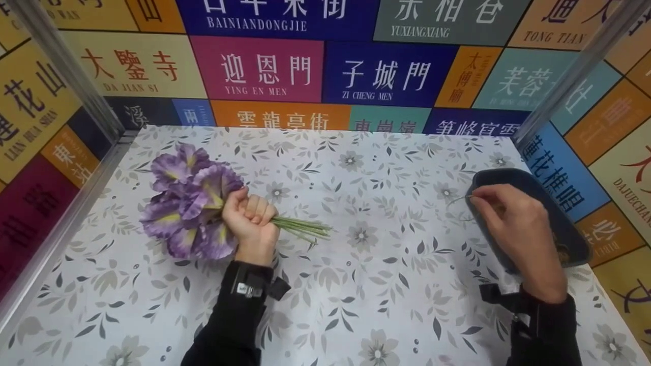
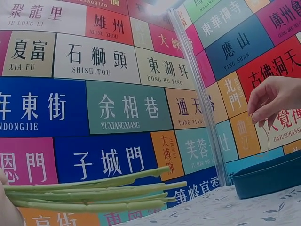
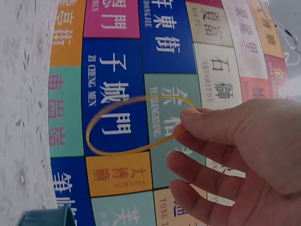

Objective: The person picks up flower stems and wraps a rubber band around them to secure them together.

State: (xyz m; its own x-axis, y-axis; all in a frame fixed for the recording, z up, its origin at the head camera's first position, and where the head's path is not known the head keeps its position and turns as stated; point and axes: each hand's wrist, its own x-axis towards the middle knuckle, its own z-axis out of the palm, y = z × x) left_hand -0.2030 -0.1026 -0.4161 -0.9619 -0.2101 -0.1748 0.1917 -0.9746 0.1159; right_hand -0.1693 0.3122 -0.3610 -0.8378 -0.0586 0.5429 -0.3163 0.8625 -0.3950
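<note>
My left hand (image 1: 252, 218) grips a bunch of purple flowers (image 1: 190, 203) just below the blooms, with fingers curled round the stems. The green stems (image 1: 305, 227) stick out to the right of the fist, and their cut ends (image 2: 162, 188) show in the left wrist view. Over the dark blue tray (image 1: 574, 249) on the right, my right hand (image 1: 513, 223) pinches a yellow rubber band (image 3: 117, 153) between thumb and forefinger. The band hangs as a loose loop, while the other fingers of that hand are spread slightly.
A white tabletop (image 1: 325, 305) printed with grey leaves and flowers lies under both hands. Panels with coloured name tiles (image 1: 259, 68) rise behind and at both sides, with clear corner posts (image 1: 564, 76). Small items lie inside the tray, largely covered by the right hand.
</note>
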